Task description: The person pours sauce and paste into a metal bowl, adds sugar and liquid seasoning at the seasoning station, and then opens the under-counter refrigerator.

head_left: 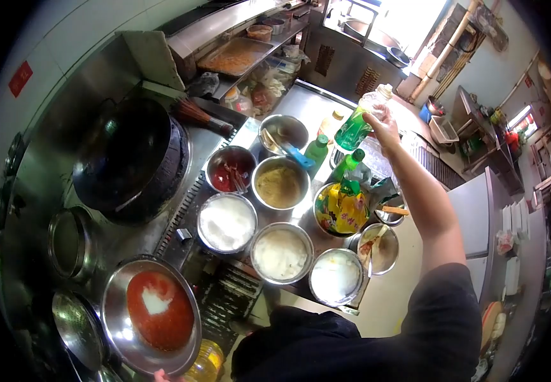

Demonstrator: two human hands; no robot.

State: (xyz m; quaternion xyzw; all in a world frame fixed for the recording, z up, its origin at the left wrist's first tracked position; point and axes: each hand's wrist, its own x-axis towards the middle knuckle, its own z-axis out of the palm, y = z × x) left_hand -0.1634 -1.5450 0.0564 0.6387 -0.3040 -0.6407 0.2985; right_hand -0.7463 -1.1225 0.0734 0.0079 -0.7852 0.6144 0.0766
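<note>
My right hand is raised at the upper right, its fingers wrapped round a clear plastic bottle with a green label. Only a bit of my left hand shows at the bottom edge, gripping the rim of a wide metal bowl; most of its fingers are hidden. Red-orange sauce lies in that bowl, with a heap of white powder or grains on it. A jug of yellow oil stands beside the bowl. Below the raised bottle are a green bottle and another green bottle.
Several metal pots stand on the counter, holding white seasonings, brownish powder and something red. A yellow packet sits in one pot. At left is a black wok, with a bristle brush behind it.
</note>
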